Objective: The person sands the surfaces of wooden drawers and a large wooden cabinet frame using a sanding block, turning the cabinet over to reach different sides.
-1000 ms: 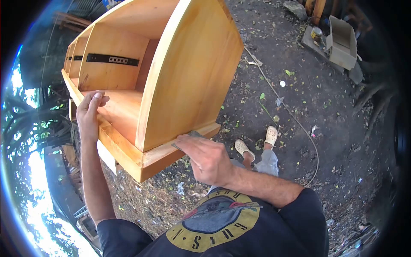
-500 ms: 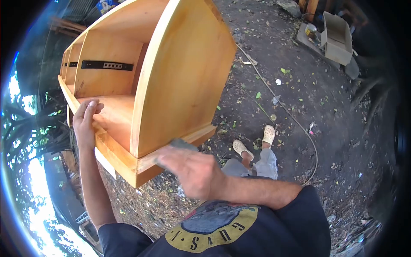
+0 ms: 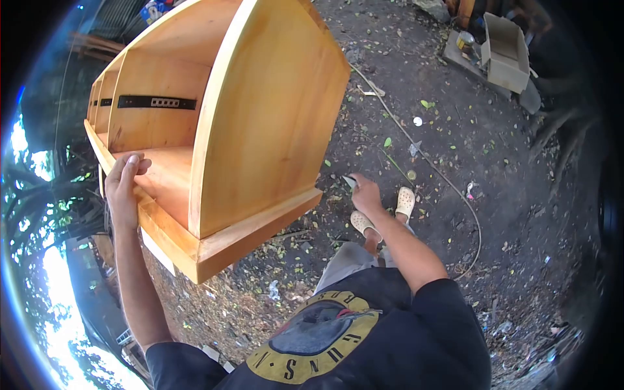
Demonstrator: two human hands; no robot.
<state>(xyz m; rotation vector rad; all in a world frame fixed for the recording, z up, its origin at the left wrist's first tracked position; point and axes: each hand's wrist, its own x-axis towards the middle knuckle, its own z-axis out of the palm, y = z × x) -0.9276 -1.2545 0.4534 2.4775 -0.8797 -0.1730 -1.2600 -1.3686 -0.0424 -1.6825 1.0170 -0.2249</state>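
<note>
My left hand (image 3: 123,192) is at the front rail of a varnished wooden cabinet (image 3: 266,123), its fingers curled over the edge above the lower shelf. The thumb lies on top, close to the fingertips. Off to the right of the cabinet, my right hand (image 3: 367,195) is closed on a small grey-green folded piece of sandpaper (image 3: 350,181). Only one corner of that sheet sticks out past the fingers. Below the cabinet's curved side panel runs a wooden base ledge (image 3: 260,224), paler along its top.
Black slotted strips (image 3: 157,102) cross the cabinet's inner dividers. A cable (image 3: 416,146) curves over the leaf-strewn dirt ground. At the upper right, a cardboard box (image 3: 506,55) and a tin can (image 3: 465,40) stand on a slab. My beige clogs (image 3: 404,203) are below.
My right hand has left the base ledge with the sandpaper and moved right, over the ground near my feet. The left hand keeps its place on the rail. The view shifts slightly.
</note>
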